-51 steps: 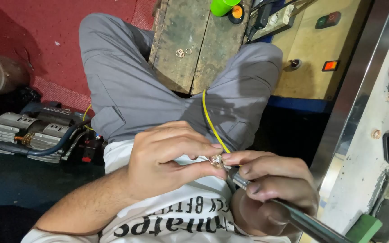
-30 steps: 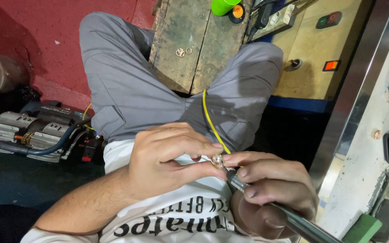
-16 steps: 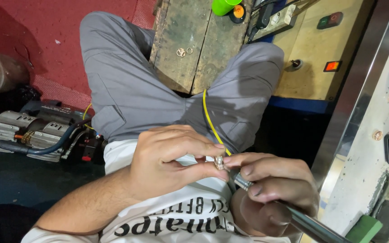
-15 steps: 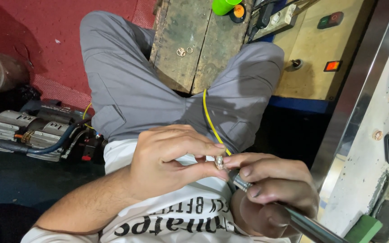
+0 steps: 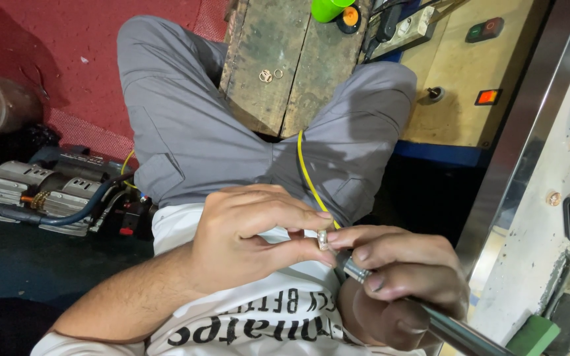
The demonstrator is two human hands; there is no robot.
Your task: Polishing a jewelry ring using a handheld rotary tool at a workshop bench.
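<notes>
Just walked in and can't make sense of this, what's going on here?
A seated person in grey trousers works over their lap. The right hand grips a metal rod that slants up toward the left hand. The left hand pinches a small metal ring at the rod's tip. A yellow wire runs across the lap. Two more rings lie on the wooden block between the knees.

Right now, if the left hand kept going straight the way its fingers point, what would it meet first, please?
The left hand points rightward, so it would first meet the small metal ring pinched at its fingertips, then immediately the right hand holding the metal rod. They look to be already touching.
</notes>
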